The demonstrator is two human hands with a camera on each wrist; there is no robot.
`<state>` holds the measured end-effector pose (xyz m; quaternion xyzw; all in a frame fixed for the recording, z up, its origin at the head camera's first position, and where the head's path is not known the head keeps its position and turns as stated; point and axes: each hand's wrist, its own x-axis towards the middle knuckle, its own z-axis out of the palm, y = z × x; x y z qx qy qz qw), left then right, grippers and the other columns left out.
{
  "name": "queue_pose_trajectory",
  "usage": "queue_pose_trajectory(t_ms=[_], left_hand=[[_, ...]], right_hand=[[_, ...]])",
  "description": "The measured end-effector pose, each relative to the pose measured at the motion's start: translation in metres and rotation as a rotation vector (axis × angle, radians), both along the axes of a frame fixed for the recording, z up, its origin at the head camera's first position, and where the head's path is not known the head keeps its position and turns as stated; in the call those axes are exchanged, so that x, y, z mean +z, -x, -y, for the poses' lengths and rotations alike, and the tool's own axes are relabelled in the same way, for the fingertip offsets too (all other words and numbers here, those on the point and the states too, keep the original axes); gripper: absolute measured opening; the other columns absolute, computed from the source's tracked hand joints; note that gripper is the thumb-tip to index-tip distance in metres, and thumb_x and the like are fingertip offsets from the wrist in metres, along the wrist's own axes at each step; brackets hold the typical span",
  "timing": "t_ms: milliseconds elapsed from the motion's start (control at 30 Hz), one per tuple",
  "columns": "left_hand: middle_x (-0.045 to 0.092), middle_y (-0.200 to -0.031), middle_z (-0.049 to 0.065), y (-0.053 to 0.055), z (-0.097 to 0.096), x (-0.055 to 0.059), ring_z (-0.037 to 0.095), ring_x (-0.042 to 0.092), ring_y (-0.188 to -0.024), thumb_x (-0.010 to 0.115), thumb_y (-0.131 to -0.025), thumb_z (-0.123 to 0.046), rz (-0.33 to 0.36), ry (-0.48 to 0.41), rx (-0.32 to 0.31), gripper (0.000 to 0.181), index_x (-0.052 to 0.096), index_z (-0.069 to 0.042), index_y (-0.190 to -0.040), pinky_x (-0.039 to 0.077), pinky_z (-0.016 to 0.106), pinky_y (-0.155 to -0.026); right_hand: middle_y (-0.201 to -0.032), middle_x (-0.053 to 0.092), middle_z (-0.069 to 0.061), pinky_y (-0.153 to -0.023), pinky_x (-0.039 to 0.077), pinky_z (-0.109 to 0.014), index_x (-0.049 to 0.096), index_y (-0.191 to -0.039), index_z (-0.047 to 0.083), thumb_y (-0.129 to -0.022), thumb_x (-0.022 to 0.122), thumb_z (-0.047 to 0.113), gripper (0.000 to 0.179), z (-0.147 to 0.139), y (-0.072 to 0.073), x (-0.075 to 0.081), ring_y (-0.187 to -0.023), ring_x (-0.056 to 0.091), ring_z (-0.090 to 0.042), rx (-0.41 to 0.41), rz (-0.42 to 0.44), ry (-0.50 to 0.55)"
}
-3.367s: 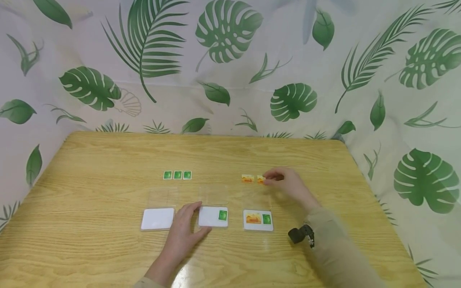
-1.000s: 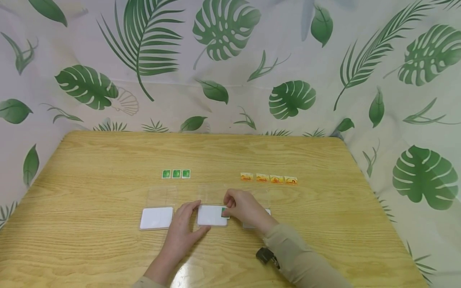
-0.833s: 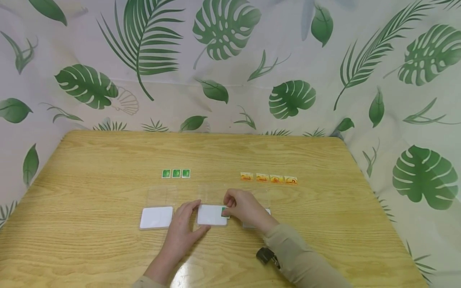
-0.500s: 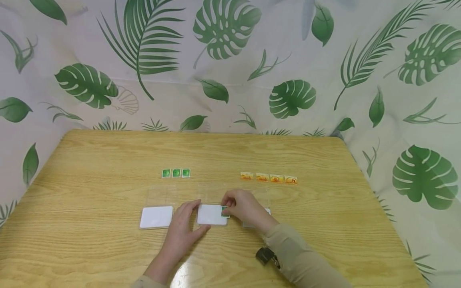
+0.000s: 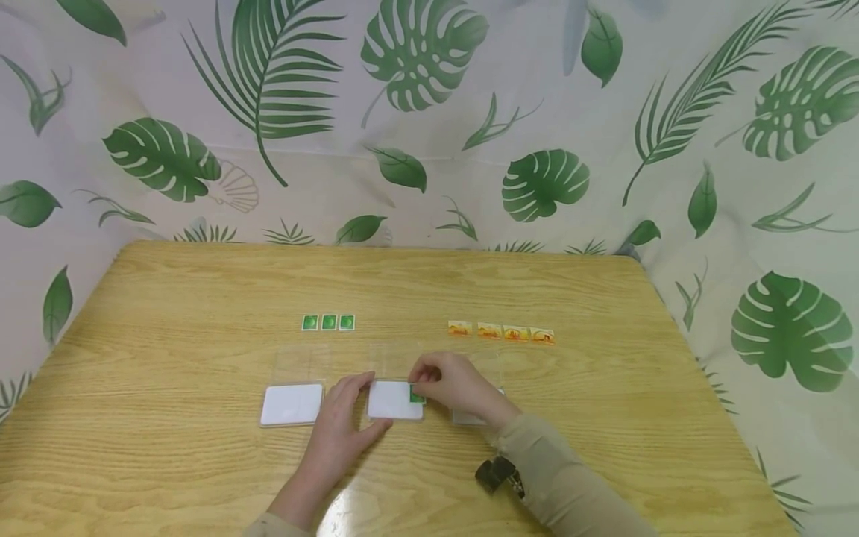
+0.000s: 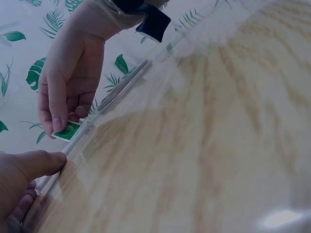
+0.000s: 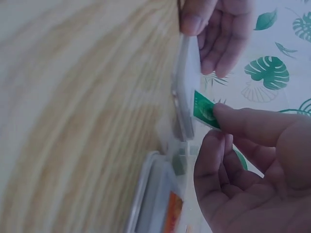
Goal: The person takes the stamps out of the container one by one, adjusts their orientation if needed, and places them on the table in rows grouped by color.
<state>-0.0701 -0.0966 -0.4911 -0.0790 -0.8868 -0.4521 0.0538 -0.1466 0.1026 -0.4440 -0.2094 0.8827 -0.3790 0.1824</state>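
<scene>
In the head view, my right hand (image 5: 456, 384) pinches a green stamp (image 5: 417, 394) at the right end of the middle clear plastic case (image 5: 392, 400), which holds white card. The right wrist view shows the green stamp (image 7: 204, 110) between thumb and fingers, tilted at the case's end. My left hand (image 5: 342, 418) holds the middle case steady, thumb on its near edge and fingers at its far left corner. Partly hidden under my right forearm is another case (image 5: 466, 419); its orange stamp (image 7: 173, 212) shows in the right wrist view.
A third case (image 5: 291, 405) with white card lies left of my left hand. Clear lids stand open behind the cases. Farther back are a row of green stamps (image 5: 329, 322) and a row of orange stamps (image 5: 515, 333). A leaf-print cloth (image 5: 429, 134) hangs behind the table (image 5: 201, 298).
My right hand has come from the orange stamps to the middle case and taken hold of the green stamp lying there. Lately the stamp has shifted slightly left. My left hand stays put.
</scene>
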Motion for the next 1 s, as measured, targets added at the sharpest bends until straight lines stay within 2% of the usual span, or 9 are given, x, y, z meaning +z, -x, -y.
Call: queue_pose_trajectory(t_ms=[233,333,567,1000], left_hand=[[0.054,-0.127,0.008,0.000,0.001,0.001,0.028,0.049,-0.119,0.083,-0.073,-0.017,0.010,-0.006,-0.003,0.069,0.049,-0.005,-0.132,0.039,0.045,-0.104],[0.054,-0.127,0.008,0.000,0.001,0.000,0.027,0.048,-0.119,0.083,-0.074,-0.017,0.016,-0.011,-0.004,0.069,0.049,-0.005,-0.133,0.039,0.045,-0.104],[0.053,-0.129,0.008,0.000,0.002,0.000,0.027,0.047,-0.122,0.082,-0.074,-0.018,0.046,-0.012,0.001,0.070,0.048,-0.006,-0.134,0.037,0.045,-0.106],[0.054,-0.128,0.008,0.000,0.002,-0.001,0.028,0.047,-0.120,0.083,-0.074,-0.016,0.017,-0.019,0.000,0.069,0.049,-0.006,-0.133,0.038,0.046,-0.105]], right_hand=[[-0.085,0.062,0.005,-0.072,0.049,-0.031,0.069,-0.092,0.013,-0.091,0.066,0.015,0.004,-0.001,0.003,0.003,-0.083,0.056,-0.015,-0.010,0.099,0.054],[-0.088,0.062,0.004,-0.075,0.050,-0.033,0.069,-0.092,0.014,-0.092,0.065,0.017,0.005,0.000,0.006,0.005,-0.087,0.056,-0.015,-0.008,0.117,0.068],[-0.090,0.061,-0.003,-0.068,0.056,-0.032,0.068,-0.095,0.009,-0.092,0.065,0.015,0.008,0.005,0.015,0.007,-0.081,0.059,-0.018,-0.037,0.215,0.157],[-0.089,0.062,-0.005,-0.067,0.054,-0.028,0.069,-0.097,0.009,-0.092,0.065,0.015,0.009,0.030,0.049,0.010,-0.075,0.058,-0.016,-0.047,0.209,0.193]])
